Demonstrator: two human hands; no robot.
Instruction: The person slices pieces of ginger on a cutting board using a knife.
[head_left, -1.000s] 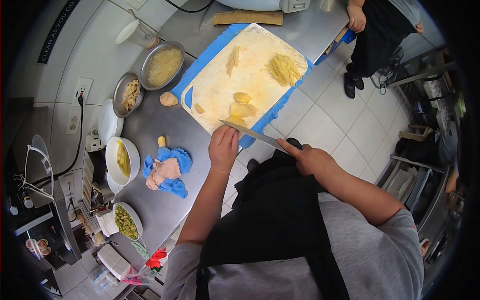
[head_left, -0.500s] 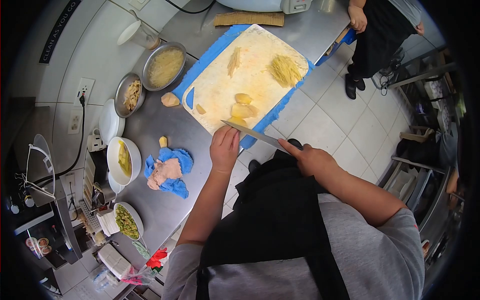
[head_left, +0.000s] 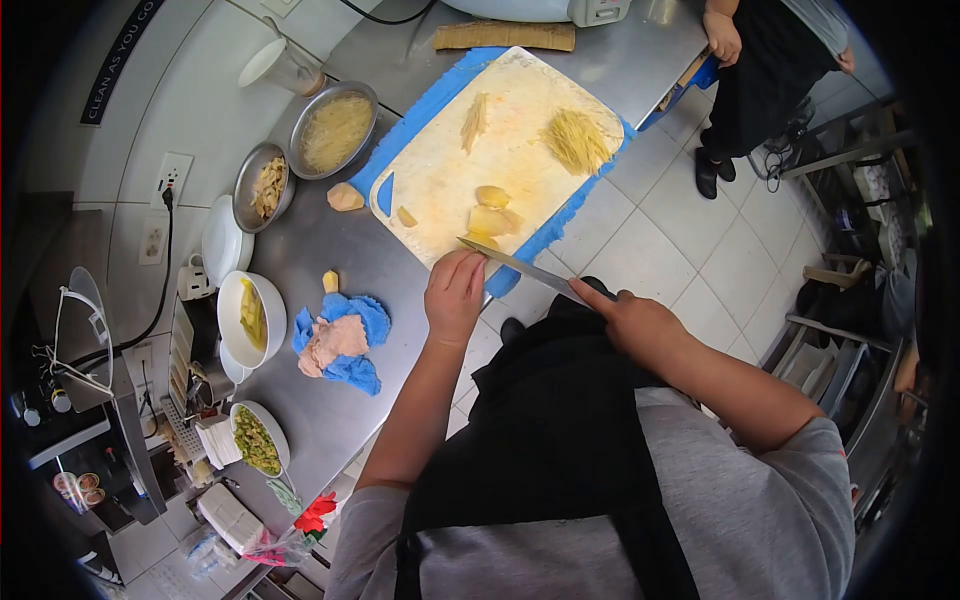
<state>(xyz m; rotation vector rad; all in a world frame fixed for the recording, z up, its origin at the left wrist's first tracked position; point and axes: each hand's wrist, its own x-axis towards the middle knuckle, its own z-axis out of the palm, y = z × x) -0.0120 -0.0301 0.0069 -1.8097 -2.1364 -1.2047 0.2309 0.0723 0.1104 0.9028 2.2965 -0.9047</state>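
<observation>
My right hand (head_left: pixel 637 318) is wrapped round the handle of a knife (head_left: pixel 530 270), its blade reaching over the near edge of the white cutting board (head_left: pixel 430 170). My left hand (head_left: pixel 456 290) has its fingers pressed together at the board's near edge, beside the blade tip; what they hold, if anything, is hidden. Yellow peeled pieces (head_left: pixel 490 220) lie just beyond the blade. Farther up the board are a pile of thin yellow strips (head_left: pixel 577 141) and a smaller bunch of pale strips (head_left: pixel 475 122). A small piece (head_left: pixel 406 216) rests near the board's handle hole.
Metal bowls of pale strips (head_left: pixel 336 130) and peelings (head_left: pixel 268 188) stand left of the board. Nearer are white bowls with yellow pieces (head_left: pixel 252 314) and chopped green food (head_left: pixel 256 438), and blue and pink cloths (head_left: pixel 342 343). Another person's hand (head_left: pixel 723 38) rests at the counter's far corner.
The knife blade has shifted slightly right and its tip has drawn away from my left fingers. My left hand has moved a little right. The whole view has shifted slightly.
</observation>
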